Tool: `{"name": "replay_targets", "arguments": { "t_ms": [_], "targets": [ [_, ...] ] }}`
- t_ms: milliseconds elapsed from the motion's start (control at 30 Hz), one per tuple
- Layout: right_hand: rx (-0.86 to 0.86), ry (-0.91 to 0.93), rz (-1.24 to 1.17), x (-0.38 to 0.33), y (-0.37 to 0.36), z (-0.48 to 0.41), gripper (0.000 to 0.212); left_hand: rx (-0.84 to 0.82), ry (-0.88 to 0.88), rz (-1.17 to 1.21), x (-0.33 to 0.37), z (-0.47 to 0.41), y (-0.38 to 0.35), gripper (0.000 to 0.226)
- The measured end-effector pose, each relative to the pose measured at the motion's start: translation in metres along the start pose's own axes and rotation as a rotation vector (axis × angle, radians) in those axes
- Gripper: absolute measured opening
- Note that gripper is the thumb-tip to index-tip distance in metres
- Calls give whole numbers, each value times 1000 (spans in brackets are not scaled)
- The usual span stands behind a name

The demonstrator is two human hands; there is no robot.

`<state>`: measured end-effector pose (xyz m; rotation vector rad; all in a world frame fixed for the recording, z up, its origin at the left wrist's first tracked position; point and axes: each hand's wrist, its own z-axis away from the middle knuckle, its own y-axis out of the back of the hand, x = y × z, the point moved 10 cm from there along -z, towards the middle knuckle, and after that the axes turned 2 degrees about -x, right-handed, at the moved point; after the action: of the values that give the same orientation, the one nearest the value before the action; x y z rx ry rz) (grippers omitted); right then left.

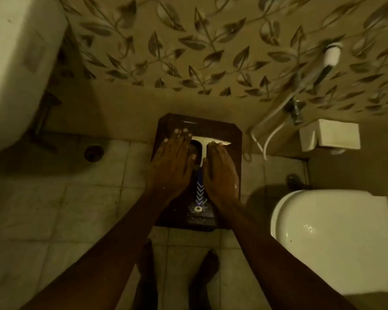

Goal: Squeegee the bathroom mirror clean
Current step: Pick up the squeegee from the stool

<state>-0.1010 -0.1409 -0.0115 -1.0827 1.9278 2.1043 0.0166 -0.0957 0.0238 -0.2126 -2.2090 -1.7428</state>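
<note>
Squeegee (201, 153) lay on the dark stool (233, 135) against the wall, white blade away from me and blue handle pointing back, with my left hand (173, 162) and right hand (220, 166) flat on either side, fingers (182, 135) spread and gripping nothing. The sound way to begin, I judged, was to close one hand around the handle low down and lift it level. No mirror showed anywhere, and the dim light blurred the stool's near edge.

Squeegee (202, 151) on stool (231, 130), between both hands.
</note>
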Motion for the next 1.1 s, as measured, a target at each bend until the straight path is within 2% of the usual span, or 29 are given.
{"name": "replay_targets", "arguments": {
  "t_ms": [167,333,467,567,667,767,933,1100],
  "targets": [
    [17,-191,-127,34,-31,-5,45,-72,68,-7,-29,9,-45,51],
    [-130,-472,-277,57,-67,-10,29,-76,99,32,-45,7,-46,49],
    [-21,-578,-427,44,-45,-3,16,-31,99,123,-39,2,-12,46],
    [79,-605,-506,19,-15,1,14,21,78,184,-29,0,28,39],
    [195,-582,-548,-22,27,7,16,83,14,136,-17,3,81,32],
    [283,-554,-588,-67,72,19,24,179,-45,149,-8,13,139,24],
    [393,-488,-673,-146,133,50,26,188,-112,205,-4,33,221,28],
    [420,-432,-774,-213,158,81,21,253,-19,190,-13,70,288,35]
  ]
}}
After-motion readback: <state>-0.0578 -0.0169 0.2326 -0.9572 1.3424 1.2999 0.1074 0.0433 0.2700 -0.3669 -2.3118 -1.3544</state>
